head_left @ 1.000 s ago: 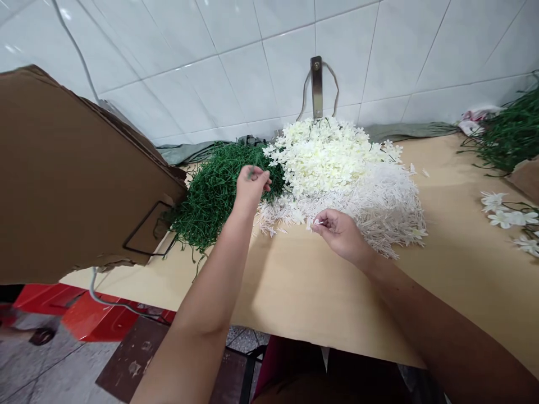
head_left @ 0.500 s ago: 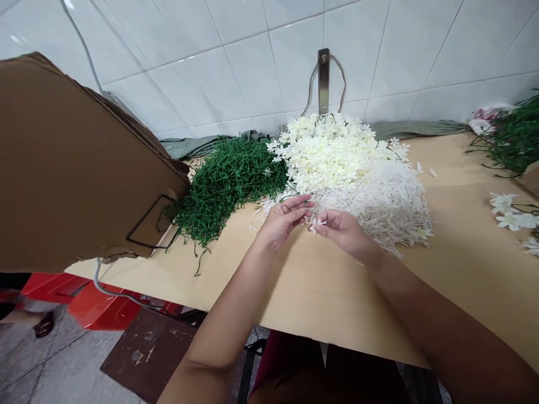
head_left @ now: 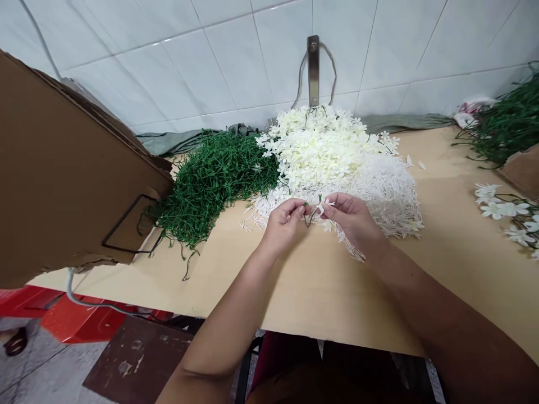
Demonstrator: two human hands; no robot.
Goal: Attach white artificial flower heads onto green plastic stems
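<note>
My left hand pinches a thin green plastic stem that bends down and across toward the other hand. Close to it on the right, my right hand has its thumb and forefinger closed on a small white artificial flower. The stem's other tip shows beside that flower; whether it passes through the petals I cannot tell. Just behind the hands lie a heap of white thread-like pieces and a mound of cream-white flower heads. A pile of green stems is to the left.
A large cardboard box stands at the left on the wooden table. Finished-looking white flower sprays and more greenery lie at the right. Against the tiled wall is a metal bracket. Red stools are below.
The green stem now shows bent between my hands, and the left fingers have closed in a pinch. My right hand has shifted slightly, with white strands now visible below it. The view has swung a little.
</note>
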